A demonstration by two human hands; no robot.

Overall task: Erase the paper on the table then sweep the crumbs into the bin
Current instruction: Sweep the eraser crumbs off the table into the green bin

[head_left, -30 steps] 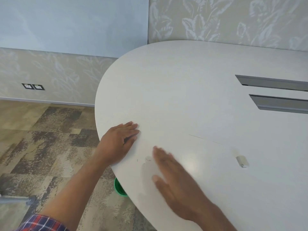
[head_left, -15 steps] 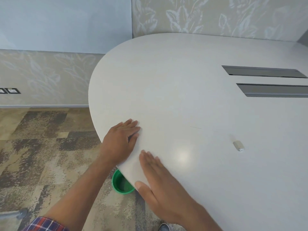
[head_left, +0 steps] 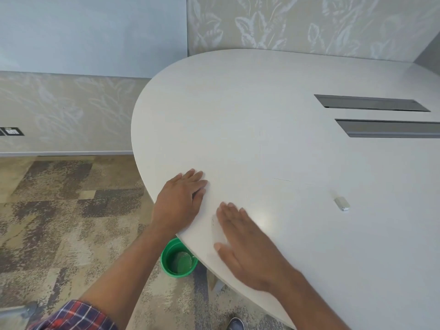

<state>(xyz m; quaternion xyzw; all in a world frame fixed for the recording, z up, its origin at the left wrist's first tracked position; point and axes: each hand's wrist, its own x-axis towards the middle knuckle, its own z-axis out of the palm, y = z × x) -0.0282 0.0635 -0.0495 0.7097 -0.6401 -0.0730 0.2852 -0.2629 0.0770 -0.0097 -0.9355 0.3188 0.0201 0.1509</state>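
Note:
A white sheet of paper (head_left: 262, 194) lies on the pale table (head_left: 250, 103), hard to tell apart from it; a thin pencil line marks its far edge. My left hand (head_left: 179, 203) rests flat on the table's near-left edge, fingers straight. My right hand (head_left: 242, 241) lies flat with straight fingers close to the rim, over a faint smudge of crumbs (head_left: 215, 222). A green bin (head_left: 178, 259) stands on the floor just below that rim, partly hidden by the tabletop. A small white eraser (head_left: 342, 203) lies on the table to the right, apart from both hands.
Two long grey cable slots (head_left: 371, 106) are set into the tabletop at the far right. Patterned carpet (head_left: 59, 210) covers the floor to the left. A shoe tip (head_left: 235, 323) shows below the table edge. Wall sockets (head_left: 12, 131) sit at the far left.
My right hand swept left toward the table's edge above the bin, then drew back a little onto the table. My left hand stayed put. The view shifted, showing more of the bin.

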